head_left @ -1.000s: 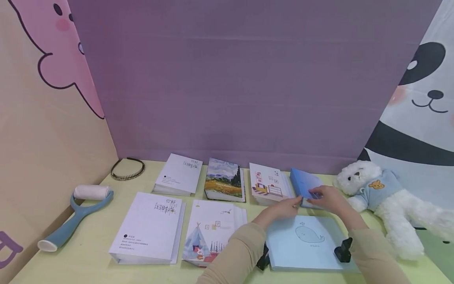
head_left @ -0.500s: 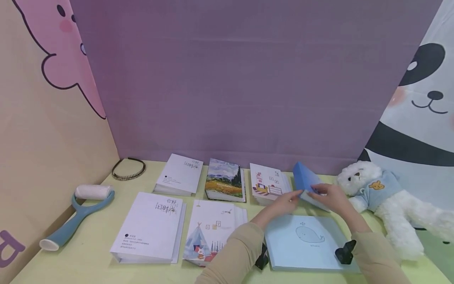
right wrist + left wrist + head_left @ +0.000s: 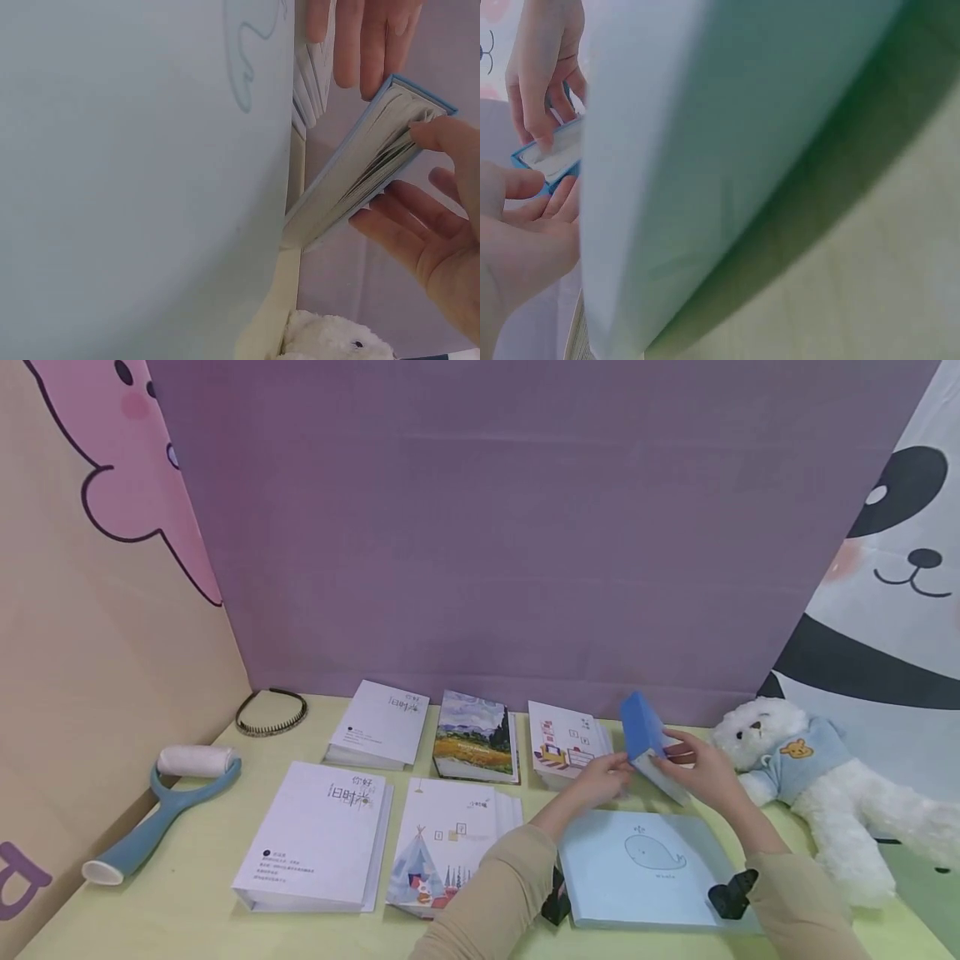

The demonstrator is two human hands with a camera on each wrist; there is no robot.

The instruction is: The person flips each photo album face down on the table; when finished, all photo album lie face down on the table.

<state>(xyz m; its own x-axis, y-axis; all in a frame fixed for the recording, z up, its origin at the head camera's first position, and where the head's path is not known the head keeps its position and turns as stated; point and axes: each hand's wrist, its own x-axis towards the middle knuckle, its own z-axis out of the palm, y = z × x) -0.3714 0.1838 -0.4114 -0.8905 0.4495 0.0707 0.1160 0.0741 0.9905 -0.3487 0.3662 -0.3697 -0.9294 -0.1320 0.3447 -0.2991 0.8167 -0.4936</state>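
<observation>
A small thick blue book [image 3: 641,727] stands tilted up on one long edge at the back right of the table. My right hand [image 3: 705,768] grips it, with the thumb on the page edges and fingers along one cover, as the right wrist view shows on the book [image 3: 356,169]. My left hand [image 3: 596,781] is at the spine side. Its fingers [image 3: 373,56] are fairly straight and touch or nearly touch the book's corner. Below both hands lies a large light-blue whale-print book [image 3: 637,872], which fills much of both wrist views.
Two white books [image 3: 311,839] [image 3: 381,727], a landscape-cover book [image 3: 472,735], a tent-picture book [image 3: 442,843] and a room-picture book [image 3: 566,739] lie leftward. A white plush bear [image 3: 825,785] lies right. A lint roller [image 3: 161,810] and headband [image 3: 270,714] sit left.
The blue book has gone from lying flat to tilted up, its right side lowered and its spine side raised. The right hand's grip has shifted onto its page edges. Other things stay put.
</observation>
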